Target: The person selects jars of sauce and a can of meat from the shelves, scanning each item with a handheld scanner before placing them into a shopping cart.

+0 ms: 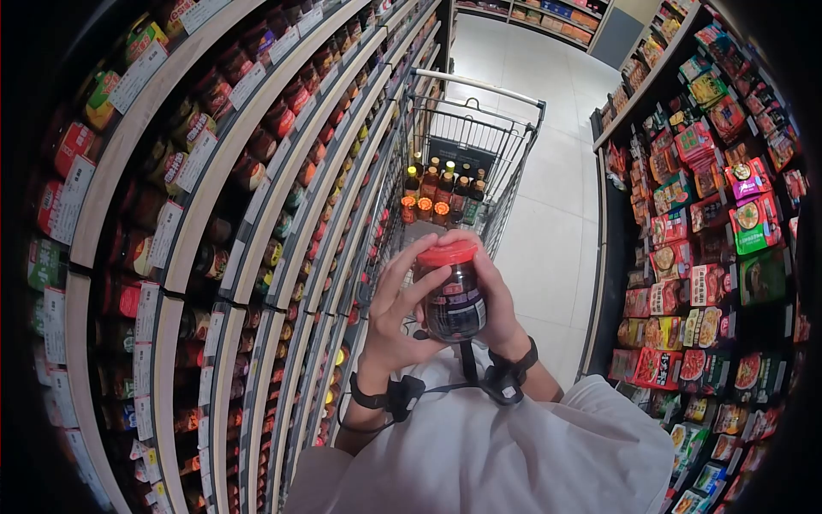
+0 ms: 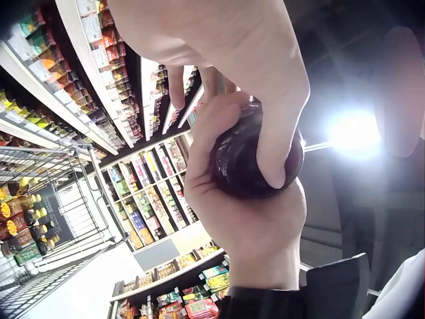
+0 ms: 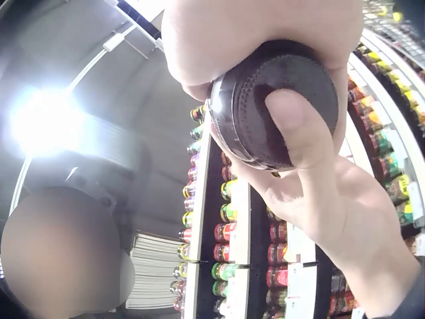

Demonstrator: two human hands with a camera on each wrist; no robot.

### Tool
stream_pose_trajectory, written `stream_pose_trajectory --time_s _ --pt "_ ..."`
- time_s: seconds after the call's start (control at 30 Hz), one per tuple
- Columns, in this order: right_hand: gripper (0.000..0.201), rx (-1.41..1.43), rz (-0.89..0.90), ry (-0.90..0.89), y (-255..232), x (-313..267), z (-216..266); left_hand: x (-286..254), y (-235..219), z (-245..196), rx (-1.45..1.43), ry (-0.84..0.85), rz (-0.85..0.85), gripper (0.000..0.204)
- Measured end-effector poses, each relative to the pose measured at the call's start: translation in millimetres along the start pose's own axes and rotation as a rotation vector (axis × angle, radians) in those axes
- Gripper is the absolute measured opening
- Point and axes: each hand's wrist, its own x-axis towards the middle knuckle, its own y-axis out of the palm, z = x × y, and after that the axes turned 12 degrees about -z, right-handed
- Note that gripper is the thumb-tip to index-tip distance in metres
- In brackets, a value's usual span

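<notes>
A person in a pale shirt stands in the aisle with a dark-filled glass jar point(image 1: 456, 315) raised before the chest, its red lid point(image 1: 449, 253) up and its base turned down. Both hands are clamped on it: the left hand point(image 1: 392, 310) along one side, the right hand point(image 1: 498, 300) round the other. I take the double hold as a matter of security, since smooth glass could slip from one palm. The left thumb point(image 3: 295, 119) lies flat across the base point(image 3: 312, 74), probably propping the weight from beneath, while the left fingers reach up to the shoulder and lid. Between the hands the label point(image 1: 462, 295) faces the wearer, a hold that would suit reading it, though I can't make out the words. The forearms rise from either side and the wrists draw close together, each banded with a black strap; the right strap point(image 1: 517, 363) sits just below the jar's level. Beyond, in the shopping cart point(image 1: 478, 84), bottles point(image 1: 440, 193) stand upright in a tight cluster near the handle end, where they likely brace one another. Shelves point(image 1: 127, 150) of jars line the person's left; packaged foods point(image 1: 753, 227) fill the right.
</notes>
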Motion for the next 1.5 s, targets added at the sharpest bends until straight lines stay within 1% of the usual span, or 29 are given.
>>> stream_pose_trajectory --time_s 0.13,0.27,0.33,0.37,0.43,0.53,0.57,0.67,0.7,0.77,0.8,0.83,0.87,0.93,1.07,1.17,1.2,1.27,1.3,1.33,1.4,1.5 --pt "0.043 -0.118 -0.018 -0.079 -0.5 -0.1 1.2 -0.3 -0.1 1.5 0.002 -0.004 0.009 0.083" --pt "0.042 -0.130 -0.018 -0.058 -1.8 -0.1 2.7 -2.1 1.8 2.0 0.011 -0.017 -0.007 0.083" --pt "0.040 -0.127 -0.005 -0.055 -3.9 0.9 2.5 -5.2 2.3 7.6 0.047 0.020 0.006 0.089" --pt "0.040 -0.246 -0.047 -0.148 -6.2 2.9 -0.2 -6.0 2.0 9.4 0.065 0.039 0.013 0.092" --pt "0.039 -0.484 -0.133 -0.333 -10.8 7.4 -6.5 -5.1 -0.4 5.6 0.023 -0.043 0.027 0.098" --pt "0.041 -0.884 -0.104 -0.425 0.4 0.7 12.1 -5.7 -4.8 7.5 0.028 -0.119 0.074 0.109" --pt "0.045 -0.871 -0.103 -0.429 4.3 -1.0 14.6 -6.2 -6.2 10.4 0.042 -0.135 0.092 0.112" --pt "0.041 -0.921 -0.102 -0.381 8.8 -5.0 24.5 -13.4 -7.0 26.4 -0.098 -0.225 0.070 0.117" --pt "0.039 -0.898 -0.114 -0.395 8.0 -4.0 23.2 -13.6 -7.6 28.7 -0.169 -0.247 0.092 0.119" --pt "0.036 -0.851 -0.140 -0.422 5.0 -2.0 19.1 -11.1 -5.2 26.6 -0.260 -0.332 0.058 0.119" --pt "0.035 -0.827 -0.169 -0.379 5.8 -2.9 20.0 -10.2 -4.5 25.8 -0.305 -0.373 0.041 0.119" --pt "0.033 -0.801 -0.196 -0.336 7.2 -3.5 22.2 -11.0 -5.9 30.3 -0.267 -0.365 0.066 0.119" --pt "0.032 -0.776 -0.223 -0.295 8.1 -3.4 24.0 -13.3 -5.8 34.5 -0.331 -0.397 0.054 0.118" --pt "0.032 -0.822 -0.187 -0.337 2.9 0.1 22.4 -19.4 -5.1 41.3 -0.462 -0.460 0.031 0.118" --pt "0.032 -0.894 -0.138 -0.351 -0.4 5.1 20.4 -21.9 -6.2 44.7 -0.499 -0.462 0.006 0.116" --pt "0.033 -0.874 -0.120 -0.334 -14.5 18.9 10.4 -26.0 -6.3 47.7 -0.455 -0.474 0.031 0.113" --pt "0.034 -0.996 -0.109 -0.334 -22.9 26.0 8.9 -26.4 -6.3 47.6 -0.423 -0.489 0.070 0.110" --pt "0.037 -1.023 -0.041 -0.177 -49.9 36.7 -4.6 -27.7 -6.0 53.0 0.045 -0.339 0.250 0.110" --pt "0.037 -0.996 -0.085 -0.140 -66.6 40.3 -18.6 -35.5 -1.4 61.0 0.040 -0.408 0.330 0.110" --pt "0.032 -0.958 -0.141 0.028 -88.4 44.6 -30.9 -47.2 6.0 68.9 0.050 -0.477 0.359 0.111" --pt "0.029 -0.858 -0.199 0.205 -123.7 47.4 -50.0 -70.2 17.3 90.1 -0.007 -0.616 0.449 0.106" --pt "0.036 -0.954 -0.214 0.357 -146.4 47.0 -58.2 -114.2 35.9 126.0 -0.047 -0.547 0.429 0.104"
